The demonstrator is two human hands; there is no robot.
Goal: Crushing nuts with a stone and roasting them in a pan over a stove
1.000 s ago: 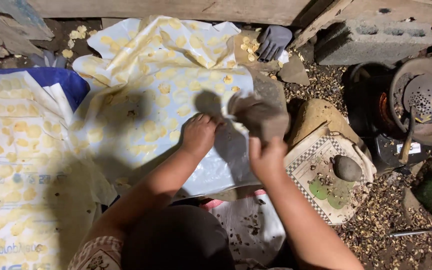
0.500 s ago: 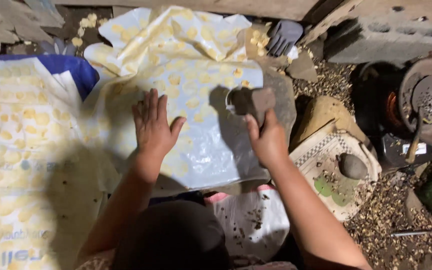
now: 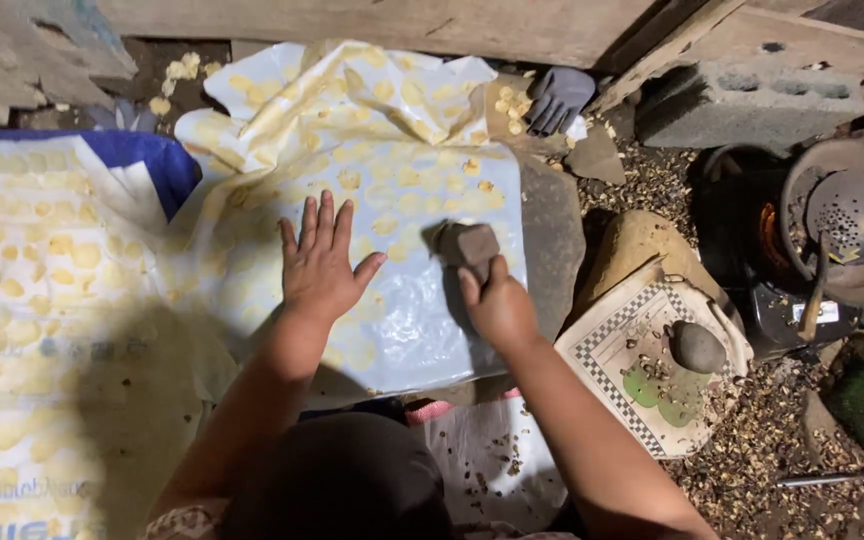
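A blocky grey-brown stone (image 3: 468,243) sits in the grip of the right hand (image 3: 497,303), whose fingers close around its lower end, holding it over the right edge of a white plastic sheet dotted with flattened yellow pieces (image 3: 407,320). The left hand (image 3: 320,262) lies well apart from it, near the sheet's middle, palm down with fingers spread flat and pointing away from the person. Both forearms reach forward from the bottom. A dark flat stone slab (image 3: 552,240) shows beyond the sheet's right edge.
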